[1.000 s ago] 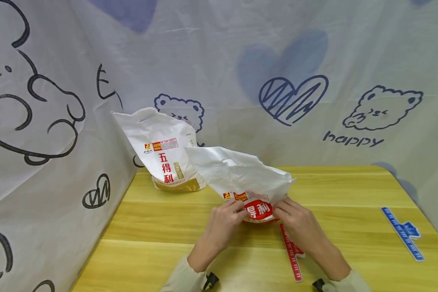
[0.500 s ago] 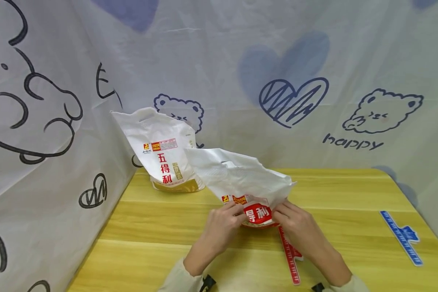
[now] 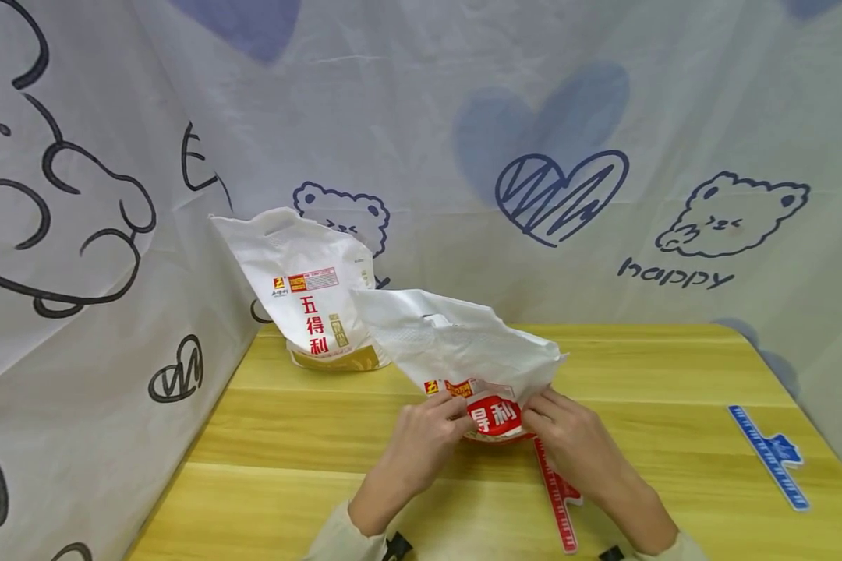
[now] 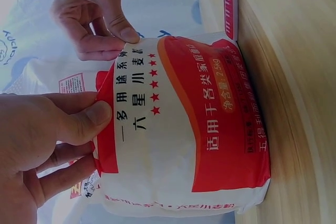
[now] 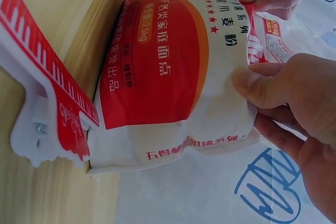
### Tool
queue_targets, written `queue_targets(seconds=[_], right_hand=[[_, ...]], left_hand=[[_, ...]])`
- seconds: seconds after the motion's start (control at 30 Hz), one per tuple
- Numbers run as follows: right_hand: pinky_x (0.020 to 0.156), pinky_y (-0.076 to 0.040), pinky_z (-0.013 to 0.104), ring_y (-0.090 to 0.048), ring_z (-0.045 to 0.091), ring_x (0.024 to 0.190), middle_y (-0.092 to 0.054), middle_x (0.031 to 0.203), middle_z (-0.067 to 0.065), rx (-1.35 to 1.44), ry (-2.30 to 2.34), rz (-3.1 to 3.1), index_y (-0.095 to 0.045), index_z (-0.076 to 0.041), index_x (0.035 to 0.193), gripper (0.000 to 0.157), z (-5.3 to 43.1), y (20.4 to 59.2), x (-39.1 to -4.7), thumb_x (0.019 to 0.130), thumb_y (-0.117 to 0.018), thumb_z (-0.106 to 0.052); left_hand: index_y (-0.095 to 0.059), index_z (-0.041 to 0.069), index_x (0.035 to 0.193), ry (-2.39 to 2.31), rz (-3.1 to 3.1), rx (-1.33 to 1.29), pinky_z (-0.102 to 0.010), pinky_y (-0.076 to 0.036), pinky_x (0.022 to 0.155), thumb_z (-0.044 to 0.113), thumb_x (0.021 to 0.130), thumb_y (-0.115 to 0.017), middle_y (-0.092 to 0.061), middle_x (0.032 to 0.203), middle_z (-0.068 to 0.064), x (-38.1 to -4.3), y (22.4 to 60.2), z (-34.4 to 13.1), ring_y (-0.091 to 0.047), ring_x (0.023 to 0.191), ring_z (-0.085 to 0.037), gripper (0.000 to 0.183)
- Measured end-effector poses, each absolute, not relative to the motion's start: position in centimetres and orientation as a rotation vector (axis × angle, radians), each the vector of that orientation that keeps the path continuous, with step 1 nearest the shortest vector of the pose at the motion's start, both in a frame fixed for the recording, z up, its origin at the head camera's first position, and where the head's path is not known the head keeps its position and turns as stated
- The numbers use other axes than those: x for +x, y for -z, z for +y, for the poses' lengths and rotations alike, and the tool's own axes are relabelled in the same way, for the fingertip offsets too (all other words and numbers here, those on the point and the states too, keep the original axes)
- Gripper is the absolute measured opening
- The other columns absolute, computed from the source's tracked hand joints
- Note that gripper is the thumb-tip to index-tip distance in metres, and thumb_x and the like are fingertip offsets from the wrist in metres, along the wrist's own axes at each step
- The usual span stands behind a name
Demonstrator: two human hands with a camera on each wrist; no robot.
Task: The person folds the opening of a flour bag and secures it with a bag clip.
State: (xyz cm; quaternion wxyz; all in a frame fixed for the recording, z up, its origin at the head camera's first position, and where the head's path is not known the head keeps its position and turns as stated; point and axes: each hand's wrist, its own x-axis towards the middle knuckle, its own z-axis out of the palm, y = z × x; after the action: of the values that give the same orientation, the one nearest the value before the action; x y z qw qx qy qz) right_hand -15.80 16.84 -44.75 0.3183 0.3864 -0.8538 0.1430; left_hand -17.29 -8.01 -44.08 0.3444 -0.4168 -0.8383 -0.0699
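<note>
A white and red flour bag (image 3: 456,335) stands on the table, its loose top leaning back and to the left in the head view. My left hand (image 3: 421,436) pinches the bag's upper front on the left, thumb (image 4: 97,114) on the near side and fingers behind. On the other side my right hand (image 3: 578,440) pinches a fold of it, its thumb (image 5: 252,82) against the white part. The wrist views show the bag's full lower body resting on the wood. A red ruler-patterned clip (image 3: 554,499) lies just in front of the bag, partly under my right hand in the head view.
A second flour bag (image 3: 323,273), white with a gold base, stands at the back left. A blue ruler-patterned clip (image 3: 768,456) lies near the right edge of the wooden table (image 3: 267,499). Printed cloth (image 3: 421,140) hangs behind and at the left.
Both hands keep their grip at the same spots on the flour bag. The head view has tilted slightly, so the bag, hands and clips sit a little lower in it.
</note>
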Motion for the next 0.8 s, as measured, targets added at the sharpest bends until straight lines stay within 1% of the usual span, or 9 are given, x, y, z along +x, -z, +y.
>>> queue_targets(seconds=[0.3,0.43,0.57,0.67,0.8], right_hand=[[0.080,-0.062,0.041,-0.068,0.024,0.097,-0.073,0.100,0.005,1.003,-0.379,-2.285,-0.072,-0.008,0.086,0.028,16.8,44.3,-15.7,0.070,-0.088,0.008],[0.082,-0.062,0.041,-0.067,0.024,0.099,-0.073,0.100,0.003,0.985,-0.395,-2.313,-0.073,-0.009,0.086,0.028,16.8,44.1,-15.6,0.070,-0.089,0.007],[0.084,-0.061,0.042,-0.067,0.024,0.101,-0.072,0.099,0.002,0.976,-0.439,-2.327,-0.072,-0.010,0.087,0.028,16.9,43.7,-15.4,0.070,-0.089,0.006],[0.083,-0.061,0.040,-0.067,0.022,0.099,-0.070,0.098,0.000,0.970,-0.479,-2.323,-0.072,-0.010,0.088,0.030,17.1,43.3,-15.1,0.070,-0.089,0.006],[0.080,-0.062,0.038,-0.065,0.018,0.093,-0.068,0.099,-0.001,0.953,-0.518,-2.301,-0.072,-0.009,0.092,0.031,17.4,42.9,-15.0,0.070,-0.089,0.005]], left_hand=[[-0.079,0.022,0.082,0.169,-2.189,-1.085,-0.019,-0.049,0.050,0.003,0.074,-0.085,-0.072,0.091,0.007,-17.3,43.8,-8.0,-0.064,0.081,-0.011,0.022],[-0.078,0.021,0.080,0.193,-2.194,-1.099,-0.020,-0.050,0.049,-0.003,0.072,-0.082,-0.071,0.090,0.006,-17.1,43.5,-8.0,-0.063,0.081,-0.012,0.026],[-0.075,0.020,0.075,0.232,-2.197,-1.121,-0.020,-0.048,0.047,-0.010,0.068,-0.078,-0.067,0.085,0.007,-16.9,43.1,-8.1,-0.062,0.079,-0.011,0.030],[-0.074,0.020,0.074,0.254,-2.205,-1.129,-0.021,-0.047,0.046,-0.009,0.067,-0.078,-0.066,0.084,0.007,-16.8,42.9,-8.2,-0.062,0.079,-0.011,0.030],[-0.075,0.020,0.077,0.287,-2.208,-1.137,-0.021,-0.047,0.047,-0.006,0.071,-0.079,-0.066,0.087,0.008,-16.7,42.7,-8.2,-0.062,0.081,-0.011,0.027]])
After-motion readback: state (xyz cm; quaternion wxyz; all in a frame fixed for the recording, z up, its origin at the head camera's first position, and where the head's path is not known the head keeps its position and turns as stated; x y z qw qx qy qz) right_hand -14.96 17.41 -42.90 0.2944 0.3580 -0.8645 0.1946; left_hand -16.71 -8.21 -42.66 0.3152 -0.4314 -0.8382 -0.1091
